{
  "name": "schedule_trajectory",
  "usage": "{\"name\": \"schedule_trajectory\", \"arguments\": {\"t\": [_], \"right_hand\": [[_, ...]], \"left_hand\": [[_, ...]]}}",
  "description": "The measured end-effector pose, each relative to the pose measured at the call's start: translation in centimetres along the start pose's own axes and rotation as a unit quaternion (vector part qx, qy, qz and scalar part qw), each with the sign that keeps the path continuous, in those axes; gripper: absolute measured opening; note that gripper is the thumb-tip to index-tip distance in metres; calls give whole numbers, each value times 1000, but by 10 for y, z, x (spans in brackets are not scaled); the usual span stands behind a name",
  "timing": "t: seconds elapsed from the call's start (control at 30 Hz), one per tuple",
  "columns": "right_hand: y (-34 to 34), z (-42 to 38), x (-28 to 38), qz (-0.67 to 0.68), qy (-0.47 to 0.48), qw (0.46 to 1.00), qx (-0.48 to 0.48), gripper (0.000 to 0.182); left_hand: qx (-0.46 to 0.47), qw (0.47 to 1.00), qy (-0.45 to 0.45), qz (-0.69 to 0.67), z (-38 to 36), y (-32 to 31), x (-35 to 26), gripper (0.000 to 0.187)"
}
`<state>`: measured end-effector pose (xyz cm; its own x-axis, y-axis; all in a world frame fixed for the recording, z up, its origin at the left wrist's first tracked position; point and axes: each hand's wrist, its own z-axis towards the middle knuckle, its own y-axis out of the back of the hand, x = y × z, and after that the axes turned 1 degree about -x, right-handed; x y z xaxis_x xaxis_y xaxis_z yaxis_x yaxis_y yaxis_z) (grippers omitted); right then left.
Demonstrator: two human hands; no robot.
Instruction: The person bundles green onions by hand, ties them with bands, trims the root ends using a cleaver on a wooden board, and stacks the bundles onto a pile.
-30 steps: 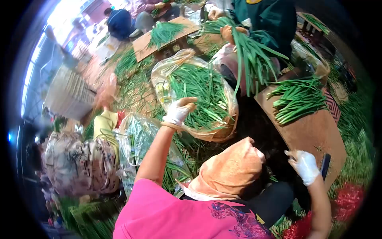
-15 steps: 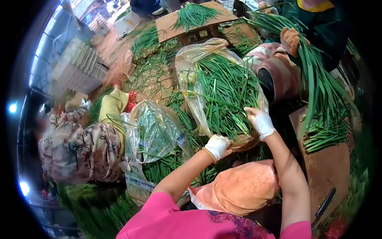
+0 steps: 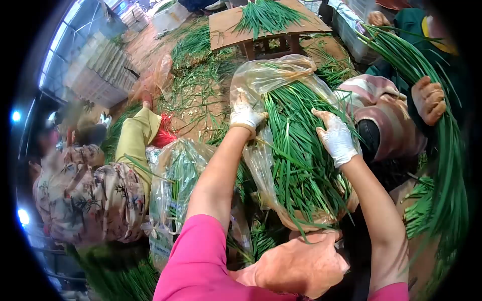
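Note:
A clear plastic bag (image 3: 258, 80) full of long green garlic chives (image 3: 301, 145) lies in front of me, its mouth gathered at the far end. My left hand (image 3: 247, 114), in a white glove with bare fingertips, is closed on the bag's left edge, thumb toward the chives. On the right side of the bundle, my right hand (image 3: 337, 138), gloved the same way, rests with fingers apart against the leaves. An orange cloth (image 3: 301, 263) covers my lap just below the bag's near end.
A second plastic bag (image 3: 183, 165) with chives stands at left, beside a person in patterned clothing (image 3: 95, 195). At right a co-worker's gloved hand (image 3: 428, 100) holds a long chive bunch (image 3: 447, 160). A low wooden table (image 3: 221, 30) carries more chives; stacked crates (image 3: 100, 72) stand far left.
Both my hands have moved from the bag's near end: the left to its far left edge, the right farther up the chives. The co-worker's chive bunch appears farther right.

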<state>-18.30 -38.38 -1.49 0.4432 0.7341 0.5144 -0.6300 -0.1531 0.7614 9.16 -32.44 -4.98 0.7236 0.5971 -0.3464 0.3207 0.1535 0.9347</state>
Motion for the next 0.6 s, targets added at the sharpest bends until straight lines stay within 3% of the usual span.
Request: {"name": "schedule_trajectory", "arguments": {"t": [0.07, 0.1, 0.13, 0.17, 0.2, 0.27, 0.33, 0.47, 0.5, 0.6], "right_hand": [[-23, 24, -19, -52, -31, 998, 31, 52], [-32, 36, -24, -81, -38, 995, 53, 59], [-38, 45, -28, -120, -92, 983, 101, 65], [-50, 51, -43, -181, -82, 976, 88, 68], [-60, 55, -58, -242, -70, 965, 72, 71], [-61, 70, -61, -205, -214, 944, 145, 84], [-65, 79, -53, -173, -276, 926, 192, 87], [-69, 73, -9, -138, -237, 936, 219, 100], [-72, 71, 4, -171, -237, 921, 258, 110], [-98, 64, 21, -168, -243, 929, 223, 120]], "left_hand": [[54, 997, 40, -30, 34, -10, 15, 99], [24, 999, 44, 1, 46, -3, 18, 75], [-36, 973, 41, -222, 66, -14, 42, 60], [-89, 898, 15, -432, 87, -25, 67, 49], [-86, 814, 32, -574, 57, 30, 43, 46], [-69, 790, 6, -609, 57, 47, 76, 54], [-38, 778, 18, -627, 65, 41, 118, 60], [-71, 747, 19, -661, 35, 45, 99, 57], [-66, 772, 18, -632, 34, 40, 103, 57], [-51, 755, 28, -654, 22, 40, 88, 58]]}}
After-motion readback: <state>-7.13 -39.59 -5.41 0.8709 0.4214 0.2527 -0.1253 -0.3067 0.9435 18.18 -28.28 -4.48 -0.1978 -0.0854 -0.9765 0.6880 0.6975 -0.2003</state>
